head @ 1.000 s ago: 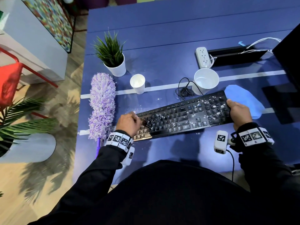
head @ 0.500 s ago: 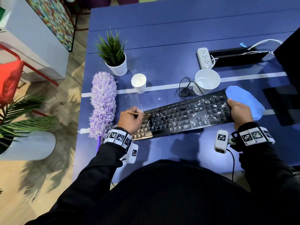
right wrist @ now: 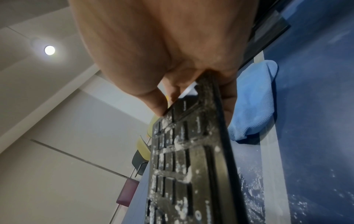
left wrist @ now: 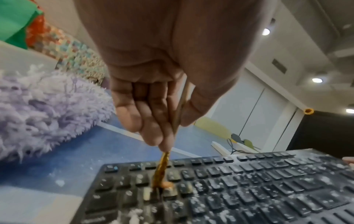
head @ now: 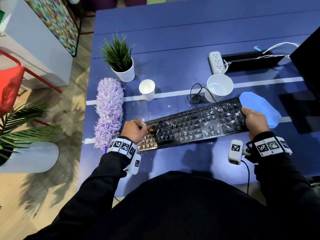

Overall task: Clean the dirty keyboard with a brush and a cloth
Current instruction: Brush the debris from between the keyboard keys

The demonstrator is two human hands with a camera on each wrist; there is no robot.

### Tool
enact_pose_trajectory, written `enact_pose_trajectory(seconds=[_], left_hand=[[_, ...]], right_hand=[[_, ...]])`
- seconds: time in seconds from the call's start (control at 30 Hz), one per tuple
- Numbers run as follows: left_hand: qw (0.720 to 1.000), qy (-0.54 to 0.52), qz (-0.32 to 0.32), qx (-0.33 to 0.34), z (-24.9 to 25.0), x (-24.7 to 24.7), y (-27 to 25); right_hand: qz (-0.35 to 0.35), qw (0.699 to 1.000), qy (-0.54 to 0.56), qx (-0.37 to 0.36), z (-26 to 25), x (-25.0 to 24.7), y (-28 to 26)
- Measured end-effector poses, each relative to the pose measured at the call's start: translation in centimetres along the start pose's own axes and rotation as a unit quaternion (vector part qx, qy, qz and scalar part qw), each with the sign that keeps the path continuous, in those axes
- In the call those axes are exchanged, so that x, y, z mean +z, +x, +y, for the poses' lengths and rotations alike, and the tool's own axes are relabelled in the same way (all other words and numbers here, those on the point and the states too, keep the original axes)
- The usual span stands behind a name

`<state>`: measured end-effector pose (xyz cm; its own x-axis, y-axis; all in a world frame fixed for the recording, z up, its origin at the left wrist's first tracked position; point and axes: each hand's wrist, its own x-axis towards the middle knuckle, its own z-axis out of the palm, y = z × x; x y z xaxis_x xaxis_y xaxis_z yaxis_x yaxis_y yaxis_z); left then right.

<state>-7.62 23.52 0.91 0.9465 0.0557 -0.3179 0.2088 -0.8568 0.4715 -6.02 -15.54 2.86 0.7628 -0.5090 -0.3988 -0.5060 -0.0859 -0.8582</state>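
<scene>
A black keyboard [head: 194, 125] speckled with white dust lies across the blue table [head: 173, 49]. My left hand [head: 134, 130] pinches a thin wooden brush [left wrist: 162, 165] between thumb and fingers, its bristles down on the keys at the keyboard's left end [left wrist: 210, 189]. My right hand [head: 254, 120] grips the keyboard's right end [right wrist: 191, 159], thumb on top and fingers underneath, lifting that end a little. A folded blue cloth [head: 259, 108] lies on the table just beyond the right hand, also visible as the blue cloth [right wrist: 252, 103] in the right wrist view.
A purple fluffy duster [head: 109, 111] lies left of the keyboard. Behind it stand a small paper cup [head: 147, 90], a white bowl-like cup [head: 219, 87], a potted plant [head: 121, 63], a coiled cable [head: 196, 97] and a power strip [head: 216, 62]. A dark monitor [head: 310, 63] is at right.
The left hand with the brush has shifted slightly toward the keyboard's far edge, brushing the left keys. The right hand keeps its hold on the right end.
</scene>
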Motion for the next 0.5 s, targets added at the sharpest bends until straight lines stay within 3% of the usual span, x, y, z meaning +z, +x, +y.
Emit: enact_pose_trajectory(seconds=[0.17,0.37,0.5], left_hand=[[0.993,0.065,0.053,-0.089,-0.7,-0.7,-0.1],[0.99,-0.115,0.073,0.033,2.4,-0.4,0.2],[0.99,-0.119,0.041,0.067,3.9,0.8,0.0]], right_hand=[[-0.007,1.0,-0.007,0.012,0.3,-0.2,0.4],[-0.003,1.0,0.004,0.014,0.3,-0.2,0.0],[0.002,1.0,0.011,0.018,0.2,-0.3,-0.1]])
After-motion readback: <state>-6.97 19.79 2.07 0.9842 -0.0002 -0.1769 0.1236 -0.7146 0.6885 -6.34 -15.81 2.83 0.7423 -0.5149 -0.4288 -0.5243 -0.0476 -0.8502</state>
